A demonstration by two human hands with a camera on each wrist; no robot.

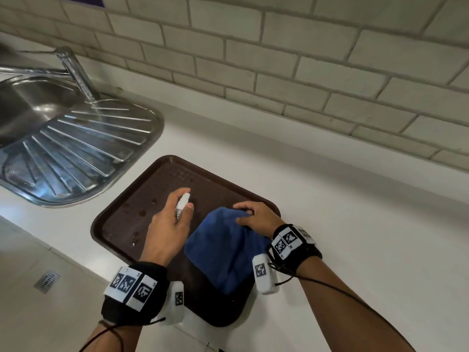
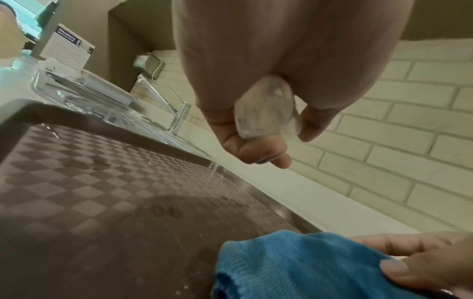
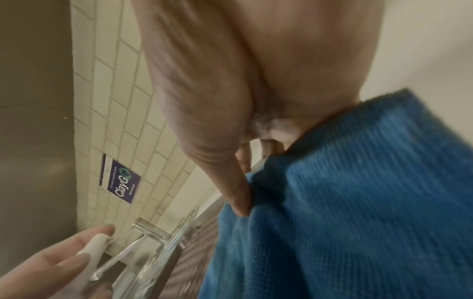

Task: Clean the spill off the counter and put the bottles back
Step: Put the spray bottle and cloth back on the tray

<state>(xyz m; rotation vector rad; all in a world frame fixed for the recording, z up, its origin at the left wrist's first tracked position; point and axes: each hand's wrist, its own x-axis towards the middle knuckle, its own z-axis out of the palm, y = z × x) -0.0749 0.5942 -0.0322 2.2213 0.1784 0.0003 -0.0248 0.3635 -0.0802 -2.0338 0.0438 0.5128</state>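
Blue cloth (image 1: pixel 220 252) at tray's (image 1: pixel 162 179) right edge, white counter (image 1: pixel 355 224) beyond

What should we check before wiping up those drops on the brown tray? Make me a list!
1. Spray bottle held firmly by the left hand: ok, fingers curl round it.
2. Blue cloth held by the right hand: ok, gripped at its far edge.
3. Cloth lying on the tray: ok.
4. Drops wiped off: not ok, several sit left of the cloth.
5. Nozzle aimed at the drops: cannot tell.
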